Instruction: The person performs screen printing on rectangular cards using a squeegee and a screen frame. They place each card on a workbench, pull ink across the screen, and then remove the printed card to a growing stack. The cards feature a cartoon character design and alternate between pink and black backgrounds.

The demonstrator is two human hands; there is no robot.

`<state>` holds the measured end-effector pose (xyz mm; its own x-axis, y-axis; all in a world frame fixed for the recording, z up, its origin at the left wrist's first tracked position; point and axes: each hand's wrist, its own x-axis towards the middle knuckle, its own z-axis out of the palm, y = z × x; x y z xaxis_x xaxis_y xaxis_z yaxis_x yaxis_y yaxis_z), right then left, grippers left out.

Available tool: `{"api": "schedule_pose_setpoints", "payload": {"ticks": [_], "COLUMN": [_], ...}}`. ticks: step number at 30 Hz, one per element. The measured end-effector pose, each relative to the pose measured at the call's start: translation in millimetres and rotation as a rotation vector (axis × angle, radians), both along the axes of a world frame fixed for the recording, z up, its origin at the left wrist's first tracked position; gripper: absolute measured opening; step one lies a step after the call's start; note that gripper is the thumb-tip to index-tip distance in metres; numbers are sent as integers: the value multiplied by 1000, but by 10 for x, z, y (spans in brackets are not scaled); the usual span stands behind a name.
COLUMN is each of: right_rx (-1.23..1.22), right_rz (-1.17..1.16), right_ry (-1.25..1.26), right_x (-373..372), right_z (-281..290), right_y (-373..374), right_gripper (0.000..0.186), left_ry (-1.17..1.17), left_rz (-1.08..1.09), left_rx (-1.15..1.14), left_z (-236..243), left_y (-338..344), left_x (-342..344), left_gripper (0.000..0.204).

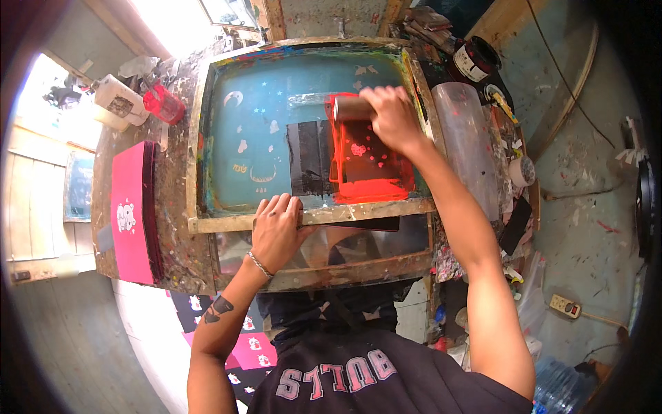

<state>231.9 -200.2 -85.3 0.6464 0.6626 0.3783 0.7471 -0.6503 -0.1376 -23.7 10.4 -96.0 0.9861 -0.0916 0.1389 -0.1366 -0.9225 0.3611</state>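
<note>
A printing screen with a wooden frame and blue-green mesh lies flat on the worktable. My right hand is closed around a squeegee near the far end of a patch of red ink. Pink shapes show in the darker middle of that patch. Left of it, dark tape covers part of the mesh. My left hand grips the near frame edge, fingers curled over the wood. A dark sheet pokes out from beneath the frame there.
On the left stand a pink-topped stack of printed sheets and a red-stained cup. To the right lie a clear plastic roll and a dark ink jar. A power strip hangs at the right.
</note>
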Motion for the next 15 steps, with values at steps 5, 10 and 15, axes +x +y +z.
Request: {"api": "schedule_pose_setpoints", "payload": {"ticks": [5, 10, 15], "right_rx": [62, 66, 91], "right_rz": [49, 54, -31], "right_ry": [111, 89, -27], "right_x": [-1079, -689, 308], "right_z": [82, 194, 48], "right_y": [-372, -264, -13], "right_gripper": [29, 30, 37], "left_ry": [-16, -9, -24], "left_rz": [-16, -9, -29], "left_rx": [13, 25, 19], "left_z": [-5, 3, 2], "left_y": [-1, 38, 1], "left_x": [5, 0, 52], "left_gripper": [43, 43, 43]}}
